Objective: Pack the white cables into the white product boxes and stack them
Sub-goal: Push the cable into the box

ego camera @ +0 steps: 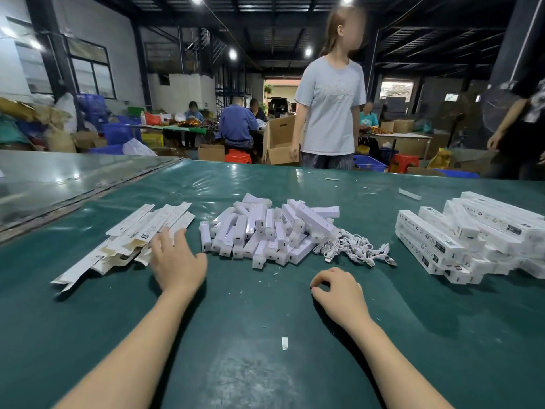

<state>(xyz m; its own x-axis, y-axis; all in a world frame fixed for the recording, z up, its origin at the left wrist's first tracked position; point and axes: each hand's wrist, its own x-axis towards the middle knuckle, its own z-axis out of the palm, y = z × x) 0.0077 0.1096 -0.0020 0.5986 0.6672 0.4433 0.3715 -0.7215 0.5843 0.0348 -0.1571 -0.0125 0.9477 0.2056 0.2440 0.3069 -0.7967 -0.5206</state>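
Note:
A heap of flat, unfolded white product boxes [126, 240] lies at the left of the green table [265, 349]. My left hand [177, 261] reaches toward it with straight fingers touching its right edge. In the middle sits a pile of white bar-shaped parts [265, 231], with a tangle of white cables [356, 249] at its right. Packed white boxes [460, 234] are stacked at the right. My right hand [339, 290] rests on the table below the cables, fingers loosely curled, holding nothing.
A person in a light blue shirt [330, 104] stands behind the table's far edge. Another person [519, 128] stands at far right. A single white box [410, 193] and paper scraps [284, 343] lie loose on the table. Workers, cartons and crates fill the background.

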